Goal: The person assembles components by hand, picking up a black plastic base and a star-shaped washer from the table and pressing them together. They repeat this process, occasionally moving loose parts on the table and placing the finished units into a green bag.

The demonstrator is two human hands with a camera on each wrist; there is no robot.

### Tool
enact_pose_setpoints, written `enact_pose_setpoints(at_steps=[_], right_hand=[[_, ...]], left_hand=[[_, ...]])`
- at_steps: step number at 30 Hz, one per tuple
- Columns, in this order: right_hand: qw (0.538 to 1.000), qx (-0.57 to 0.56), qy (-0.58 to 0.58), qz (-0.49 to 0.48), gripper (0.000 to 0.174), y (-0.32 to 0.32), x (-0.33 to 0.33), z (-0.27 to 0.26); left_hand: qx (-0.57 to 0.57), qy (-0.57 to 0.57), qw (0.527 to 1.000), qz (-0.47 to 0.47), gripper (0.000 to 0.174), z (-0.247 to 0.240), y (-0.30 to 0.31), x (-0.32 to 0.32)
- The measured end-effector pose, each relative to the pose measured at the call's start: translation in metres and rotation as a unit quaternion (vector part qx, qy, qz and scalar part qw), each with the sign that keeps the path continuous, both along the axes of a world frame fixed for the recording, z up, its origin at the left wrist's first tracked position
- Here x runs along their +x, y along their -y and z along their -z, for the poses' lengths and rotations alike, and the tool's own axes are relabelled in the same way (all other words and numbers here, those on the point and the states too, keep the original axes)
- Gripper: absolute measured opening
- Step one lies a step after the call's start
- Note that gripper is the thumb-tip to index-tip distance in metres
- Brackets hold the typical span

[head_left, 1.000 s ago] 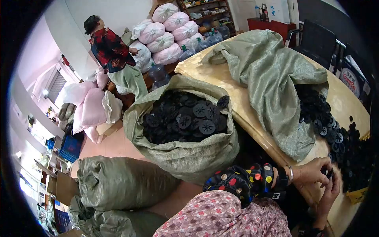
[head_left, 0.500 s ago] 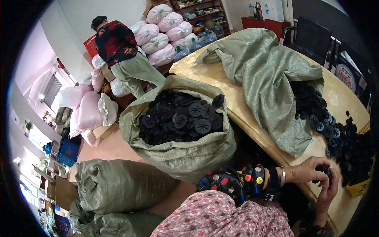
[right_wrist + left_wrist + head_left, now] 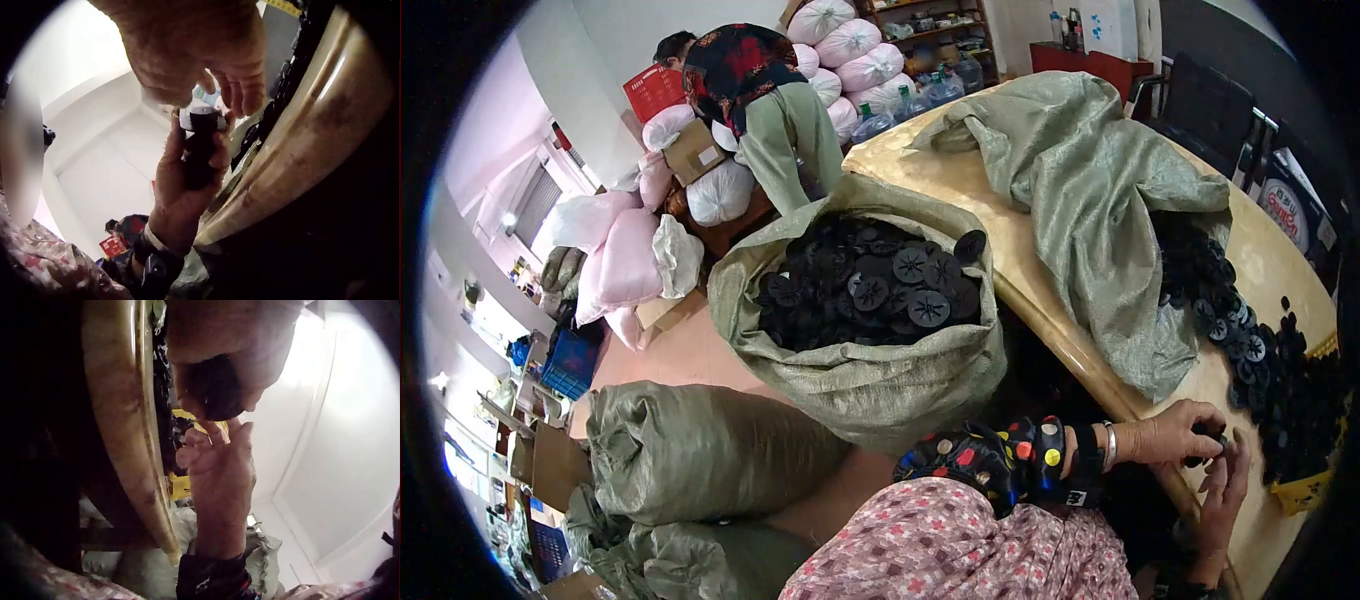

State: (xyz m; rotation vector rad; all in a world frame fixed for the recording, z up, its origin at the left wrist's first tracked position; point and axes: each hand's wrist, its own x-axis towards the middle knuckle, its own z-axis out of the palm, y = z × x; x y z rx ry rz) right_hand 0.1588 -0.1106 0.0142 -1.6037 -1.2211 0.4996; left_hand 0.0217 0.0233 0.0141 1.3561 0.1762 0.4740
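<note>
My left hand point(image 3: 1172, 434), with a bracelet at its wrist, reaches over the table's near edge. Its fingers curl round a black round piece point(image 3: 215, 387); in the right wrist view this dark thing point(image 3: 201, 150) has a pale, shiny top end. Just below it is my right hand point(image 3: 1224, 492), palm up, with loosely bent fingers and fingertips close to the piece. Beyond both hands lies a heap of black slotted discs point(image 3: 1250, 350) on the table point(image 3: 1100, 370). More black discs point(image 3: 870, 290) fill an open woven sack point(image 3: 860, 390) to the left.
A greenish sack point(image 3: 1080, 220) lies draped across the table. Yellow crate edges point(image 3: 1300, 493) show beside the heap. Full sacks point(image 3: 700, 455) lie on the floor at lower left. At the back, a person point(image 3: 745, 80) bends near a red crate point(image 3: 654, 92) and pink-white bags point(image 3: 870, 68).
The person at the back has moved right and bent down, and the red crate has come into sight. My left hand keeps its hold while my right fingers shift slightly beneath it.
</note>
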Motion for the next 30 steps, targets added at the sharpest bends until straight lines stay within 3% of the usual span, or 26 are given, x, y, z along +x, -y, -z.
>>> enact_pose_setpoints(at_steps=[1, 3, 5, 9, 11, 14, 16, 17, 18, 19, 20, 21, 22, 23, 24, 26, 27, 30], right_hand=[[0.995, 0.014, 0.090, -0.029, 0.041, -0.001, 0.002, 0.010], [0.994, 0.061, 0.095, 0.008, 0.035, -0.002, 0.001, 0.023], [0.999, 0.015, -0.039, 0.023, 0.030, -0.001, -0.005, 0.020], [0.990, -0.048, -0.131, 0.007, 0.025, -0.001, -0.020, 0.001], [0.998, -0.045, -0.045, 0.019, 0.024, -0.003, -0.023, -0.004], [0.999, 0.008, 0.034, 0.028, 0.023, -0.008, -0.018, 0.009], [0.994, 0.027, 0.104, 0.022, 0.022, -0.011, -0.023, 0.005], [0.994, 0.036, 0.104, 0.016, 0.022, -0.014, -0.032, -0.004], [0.998, 0.006, 0.061, -0.003, 0.023, -0.016, -0.041, -0.019], [0.999, 0.026, 0.033, -0.001, 0.026, -0.014, -0.041, -0.015], [0.995, 0.022, 0.089, -0.028, 0.029, -0.011, -0.032, -0.011], [0.997, -0.008, 0.041, -0.059, 0.030, -0.007, -0.030, -0.018], [0.997, -0.013, 0.054, -0.051, 0.030, -0.004, -0.024, -0.018], [0.997, -0.013, 0.062, -0.053, 0.031, -0.001, -0.015, -0.014], [0.998, -0.016, 0.060, -0.028, 0.031, 0.001, -0.002, -0.011], [0.985, -0.030, 0.169, 0.033, 0.031, 0.002, 0.027, -0.002], [0.969, -0.004, 0.238, 0.059, 0.031, 0.000, 0.046, 0.003], [0.963, -0.043, 0.249, 0.089, 0.029, -0.011, 0.072, -0.009]], left_hand=[[-0.063, -0.021, 0.998, 0.023, 0.043, -0.009, 0.001, -0.005], [-0.069, -0.006, 0.997, 0.035, 0.041, -0.006, 0.003, -0.003], [0.033, 0.015, 0.999, 0.008, 0.041, 0.006, 0.002, 0.003], [0.159, 0.080, 0.981, -0.076, 0.032, 0.030, 0.004, 0.012], [-0.013, 0.058, 0.997, -0.049, 0.036, 0.030, 0.007, 0.013], [-0.029, 0.011, 0.999, -0.009, 0.049, 0.016, 0.007, 0.002], [0.039, 0.018, 0.997, -0.057, 0.049, 0.011, 0.006, 0.000], [-0.048, 0.014, 0.998, -0.038, 0.049, 0.015, 0.005, 0.000], [-0.025, -0.024, 0.999, -0.039, 0.049, -0.012, 0.004, -0.018], [-0.011, -0.023, 0.999, -0.039, 0.047, -0.005, 0.001, -0.016], [0.017, -0.041, 0.998, -0.039, 0.047, 0.001, -0.003, -0.018], [0.032, -0.065, 0.996, -0.050, 0.046, -0.002, -0.004, -0.023], [-0.043, -0.088, 0.994, -0.047, 0.046, -0.007, -0.004, -0.030], [-0.084, -0.092, 0.989, -0.082, 0.044, -0.016, -0.005, -0.039], [-0.045, -0.083, 0.990, -0.107, 0.043, -0.034, -0.009, -0.053], [0.105, -0.114, 0.964, -0.214, 0.047, -0.058, -0.020, -0.088], [0.165, -0.120, 0.941, -0.271, 0.046, -0.072, -0.022, -0.104], [0.309, -0.177, 0.826, -0.436, 0.044, -0.110, -0.032, -0.153]])
